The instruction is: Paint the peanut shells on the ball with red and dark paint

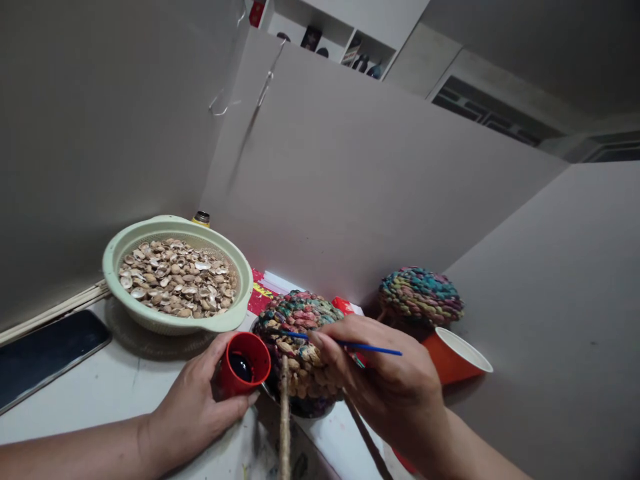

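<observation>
My left hand (200,400) is wrapped round a small red cup (245,363) with dark liquid inside. In my right hand (385,373) is a thin blue paintbrush (370,347), pinched between thumb and fingers. The brush tip lies over the upper left of a rounded, knobbly piece (300,313) that looks covered in nut shells. Its top and left show red, green and dark colours, while the front is bare tan. A thin brown stick (285,420) runs down from its front. My right hand hides its right side.
A pale green colander (113,267) full of shells stands at the left on the white table (75,407). A phone (55,357) lies beside thin sticks (55,310). Behind my right hand are a second coloured shell piece (423,293) and a tipped orange cup (453,360).
</observation>
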The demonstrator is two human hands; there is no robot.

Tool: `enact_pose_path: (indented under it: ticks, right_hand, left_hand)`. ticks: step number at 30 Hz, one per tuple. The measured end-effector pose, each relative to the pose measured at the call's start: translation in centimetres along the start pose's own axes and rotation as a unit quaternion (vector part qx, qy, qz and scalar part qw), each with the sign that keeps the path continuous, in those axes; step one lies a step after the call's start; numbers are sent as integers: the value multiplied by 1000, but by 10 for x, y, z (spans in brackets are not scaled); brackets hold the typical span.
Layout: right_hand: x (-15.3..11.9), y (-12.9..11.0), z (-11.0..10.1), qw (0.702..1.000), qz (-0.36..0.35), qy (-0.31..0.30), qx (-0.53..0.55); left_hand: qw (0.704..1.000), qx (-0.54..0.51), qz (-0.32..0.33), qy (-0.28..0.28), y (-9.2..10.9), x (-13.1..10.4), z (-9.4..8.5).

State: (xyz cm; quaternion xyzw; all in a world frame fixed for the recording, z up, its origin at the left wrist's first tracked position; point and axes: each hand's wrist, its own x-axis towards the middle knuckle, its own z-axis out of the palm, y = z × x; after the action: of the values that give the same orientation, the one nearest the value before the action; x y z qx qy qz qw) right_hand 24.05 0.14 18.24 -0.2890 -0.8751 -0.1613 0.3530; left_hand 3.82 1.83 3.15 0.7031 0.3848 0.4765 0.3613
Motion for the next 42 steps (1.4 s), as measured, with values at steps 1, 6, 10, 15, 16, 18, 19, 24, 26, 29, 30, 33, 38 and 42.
enact_pose_path:
  ticks: [1,6,10,15,16,18,19,24,26,29,30,33,38,42]
  right_hand:
    - [0,0,-1,1000,-7,-8,-14]
    - [-4,-3,-11,999,9,-19,-36]
    - [-2,-5,-6,1000,7,4,-17]
    - [3,4,11,1000,-2,-2,-23]
    - [4,6,12,999,-1,-6,-33]
    - [5,8,10,999,2,-8,-54]
    - [6,8,8,998,5,-8,-60]
    - [9,3,1,999,18,-5,-42]
    - [9,3,4,999,14,-11,-29]
    - [7,7,9,999,11,-39,-29]
    - [6,9,8,998,13,-47,-31]
    - [6,11,2,998,23,-59,-30]
    - [9,4,-4,999,26,-44,-15]
    - [6,3,4,998,27,-60,4]
  left_hand:
    - [1000,0,-3,0,0,0,0]
    - [1000,3,-1,3,2,2,1]
    - [1000,5,-1,0,1,2,1]
    - [1000,12,1,1,2,1,-1]
    - [1000,11,0,0,2,1,-1]
    - [1000,8,-2,-1,2,1,-1]
    - [1000,8,-4,-1,2,1,-1]
    - [1000,10,-3,-4,-1,0,0]
    - [1000,9,1,-3,-2,0,1]
    - [1000,14,4,-6,-2,0,1]
    - [1000,15,3,-6,-2,0,0]
    - [1000,18,-7,-6,2,2,-1]
    - [1000,19,-13,-3,2,3,-1]
    - [1000,20,-10,-8,1,1,-1]
